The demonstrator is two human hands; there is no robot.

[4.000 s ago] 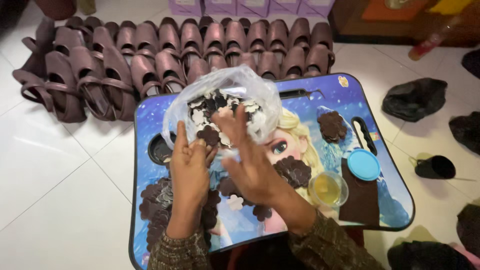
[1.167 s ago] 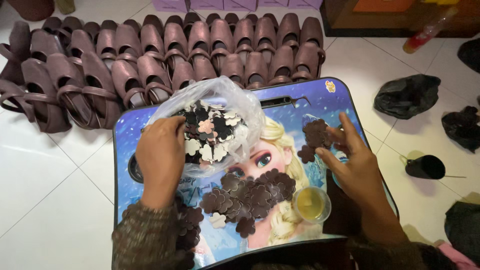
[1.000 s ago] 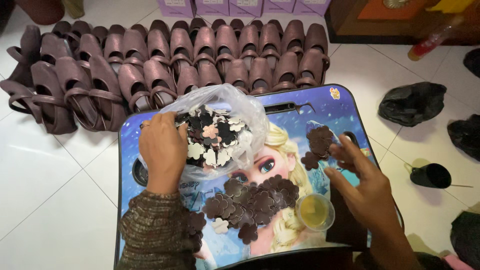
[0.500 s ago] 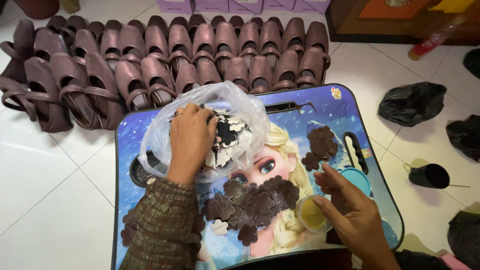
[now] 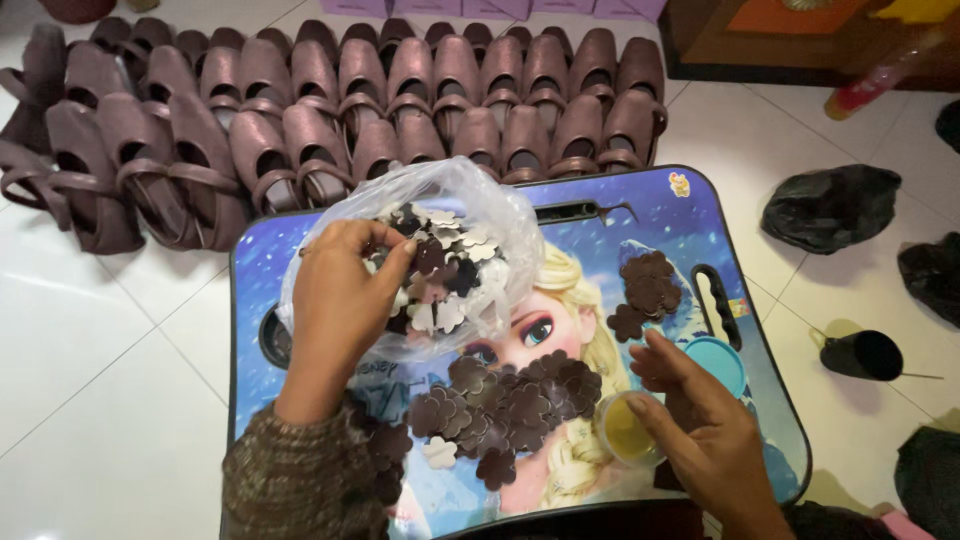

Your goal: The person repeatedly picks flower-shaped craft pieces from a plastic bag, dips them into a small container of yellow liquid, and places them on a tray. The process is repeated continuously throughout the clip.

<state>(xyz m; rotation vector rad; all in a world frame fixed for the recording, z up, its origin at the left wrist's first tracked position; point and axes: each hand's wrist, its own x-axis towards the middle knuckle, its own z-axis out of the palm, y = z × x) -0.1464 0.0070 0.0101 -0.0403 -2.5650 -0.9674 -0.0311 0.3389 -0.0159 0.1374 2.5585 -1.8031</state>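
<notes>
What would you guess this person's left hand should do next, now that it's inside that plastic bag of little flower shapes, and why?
Probably pinch a few flower cutouts and lift them out onto the lap table. The left hand is inside the open clear plastic bag, fingers curled among the pieces, and a loose pile of brown flowers already lies beside it. The right hand rests at the small yellow-filled jar.

One clear bag (image 5: 500,215); one lap tray (image 5: 600,210); one yellow glue pot (image 5: 622,430); one teal lid (image 5: 722,362); two hands.
</notes>
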